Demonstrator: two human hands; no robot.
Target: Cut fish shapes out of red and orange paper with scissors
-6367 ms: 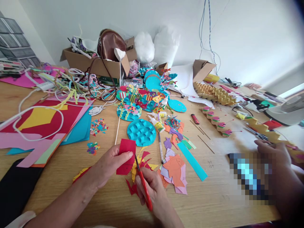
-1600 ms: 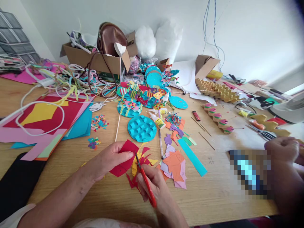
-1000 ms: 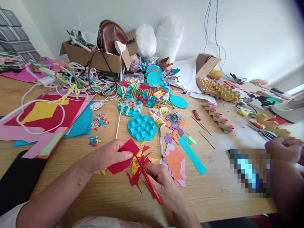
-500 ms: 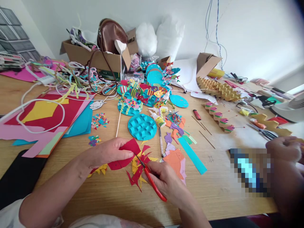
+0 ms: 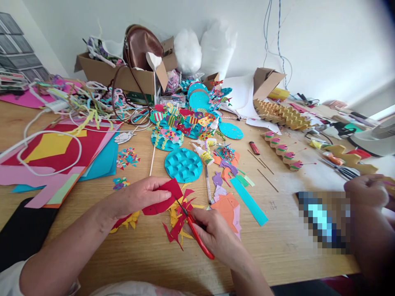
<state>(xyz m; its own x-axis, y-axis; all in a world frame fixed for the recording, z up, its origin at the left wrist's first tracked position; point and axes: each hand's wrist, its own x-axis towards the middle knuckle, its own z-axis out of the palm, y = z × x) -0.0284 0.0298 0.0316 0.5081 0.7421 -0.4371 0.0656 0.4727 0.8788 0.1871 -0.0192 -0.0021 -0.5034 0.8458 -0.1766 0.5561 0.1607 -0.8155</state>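
Observation:
My left hand (image 5: 140, 197) pinches a piece of red paper (image 5: 165, 197) just above the wooden table (image 5: 277, 250). My right hand (image 5: 216, 236) grips red-handled scissors (image 5: 194, 230), whose blade tips meet the right edge of the red paper. Red and yellow paper scraps (image 5: 177, 224) lie under and between both hands. A blue scalloped paper disc (image 5: 183, 165) sits just beyond the hands.
Orange and lilac paper cut-outs (image 5: 226, 205), a teal strip (image 5: 249, 201) and a pen (image 5: 207, 185) lie to the right. Coloured sheets (image 5: 55, 158) lie at left, cardboard boxes (image 5: 123, 76) at the back. Another person's hand (image 5: 367, 191) is at the right edge.
The red paper has been turned flatter and lower in my left hand. My right hand with the scissors has shifted slightly right, blades still at the paper's edge.

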